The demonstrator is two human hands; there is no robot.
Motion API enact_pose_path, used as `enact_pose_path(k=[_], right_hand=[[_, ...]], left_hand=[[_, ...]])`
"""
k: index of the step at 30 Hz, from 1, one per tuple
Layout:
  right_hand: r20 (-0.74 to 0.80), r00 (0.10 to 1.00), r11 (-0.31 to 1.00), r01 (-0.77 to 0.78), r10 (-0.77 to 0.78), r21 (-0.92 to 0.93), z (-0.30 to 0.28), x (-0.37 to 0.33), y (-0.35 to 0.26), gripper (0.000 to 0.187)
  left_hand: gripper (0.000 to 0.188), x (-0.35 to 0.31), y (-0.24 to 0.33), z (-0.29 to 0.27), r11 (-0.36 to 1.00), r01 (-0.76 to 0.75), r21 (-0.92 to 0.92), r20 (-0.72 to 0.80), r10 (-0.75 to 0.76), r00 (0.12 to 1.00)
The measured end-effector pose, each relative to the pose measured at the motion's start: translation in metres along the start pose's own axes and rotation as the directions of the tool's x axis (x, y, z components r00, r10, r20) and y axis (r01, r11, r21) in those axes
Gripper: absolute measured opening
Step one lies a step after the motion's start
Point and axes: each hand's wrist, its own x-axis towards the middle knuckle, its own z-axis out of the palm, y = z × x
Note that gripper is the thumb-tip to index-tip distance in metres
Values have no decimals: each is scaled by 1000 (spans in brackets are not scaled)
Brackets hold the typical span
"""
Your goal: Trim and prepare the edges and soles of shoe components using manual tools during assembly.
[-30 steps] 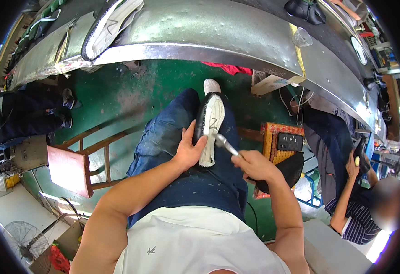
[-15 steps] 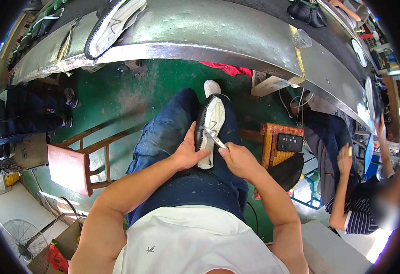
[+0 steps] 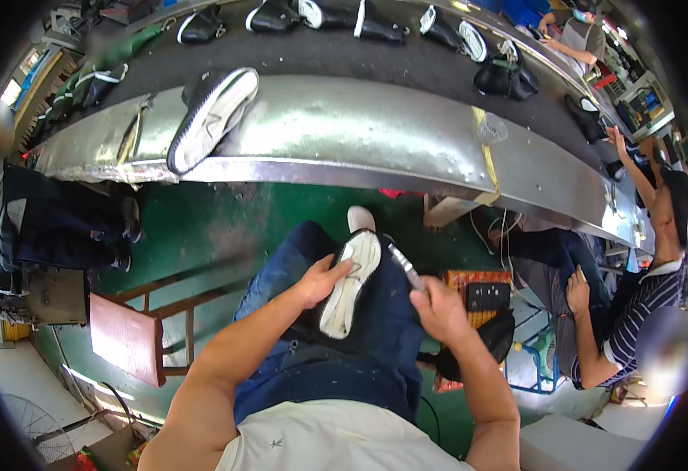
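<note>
By the left hand (image 3: pixel 320 284), at the centre of the frame, a shoe (image 3: pixel 340 306) is gripped sole up over the blue trousers (image 3: pixel 281 267). The thumb is laid on its pale underside; the other fingers are partly hidden at its left side, and how widely they are spread cannot be told. A metal tool (image 3: pixel 405 267) is held in the right hand (image 3: pixel 442 310), right of centre, with the fingers curled round its lower end. The upper end is placed just beside the shoe's right edge, a narrow gap being left between them.

The upper frame is crossed by a metal bench (image 3: pixel 320 118), and green floor (image 3: pixel 202 235) is seen between its curved front edge and the knees. At upper left, a second shoe (image 3: pixel 212 129) is laid on the bench, one end at the edge. Room at the sides is bounded by a wooden stool (image 3: pixel 128 334) at lower left and by a black phone (image 3: pixel 488 297) on a patterned seat (image 3: pixel 479 277) right of the tool.
</note>
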Motion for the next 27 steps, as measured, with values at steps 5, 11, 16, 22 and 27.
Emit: enact_pose_path(k=[5,11,16,22,27], right_hand=[[-287,890,871,203,-355,-447,-67,117,6,40],[-342,880,827,96,-331,-554,-89,222,35,37],[-375,856,886,183,-357,-426,-91,224,43,40],[-376,855,894,197,-358,-403,-94,228,43,40],[-362,881,911,157,-303,-381,-96,225,48,40]], left_hand=[[58,-48,117,4,952,-272,-140,56,282,958],[72,-6,322,16,451,-610,651,165,701,694],[70,95,428,21,-458,-82,885,392,639,662],[79,226,403,-34,-664,181,725,388,612,689],[74,252,380,-44,-557,45,830,329,552,766]])
